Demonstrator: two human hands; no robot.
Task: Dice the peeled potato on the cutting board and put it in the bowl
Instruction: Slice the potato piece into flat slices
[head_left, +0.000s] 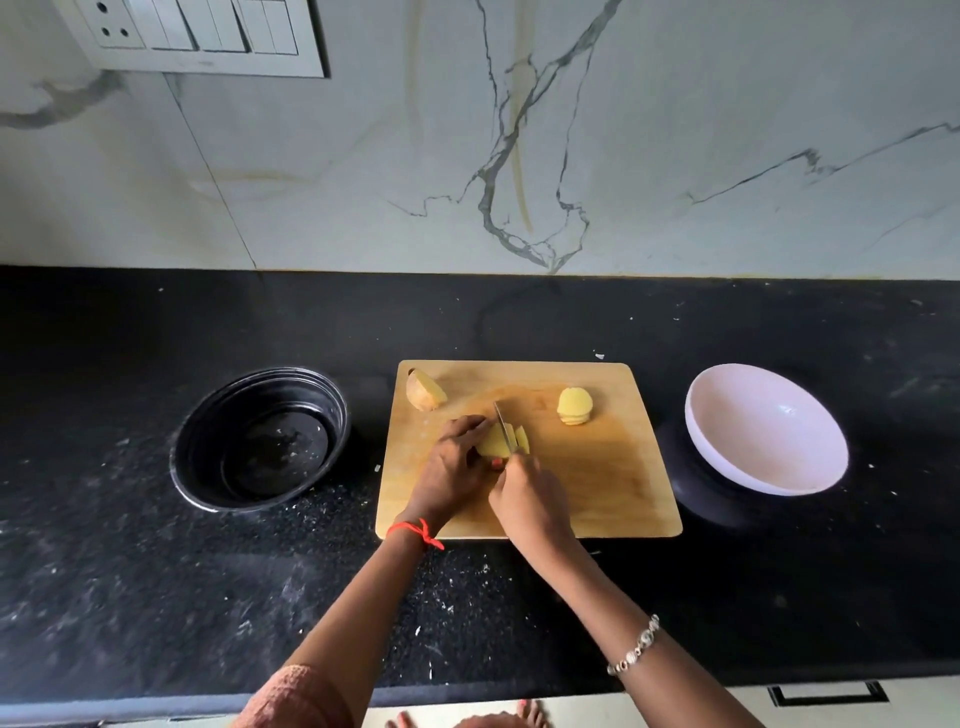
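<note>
Potato (493, 446) held L hand (454, 465), knife (503, 421) prob. R hand (530, 499).

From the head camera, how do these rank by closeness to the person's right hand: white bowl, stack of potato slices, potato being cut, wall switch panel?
1. Potato being cut, under the knife just beyond the right hand.
2. Stack of potato slices, farther back and right on the cutting board.
3. White bowl, off the board on the right.
4. Wall switch panel, far upper left.
</note>
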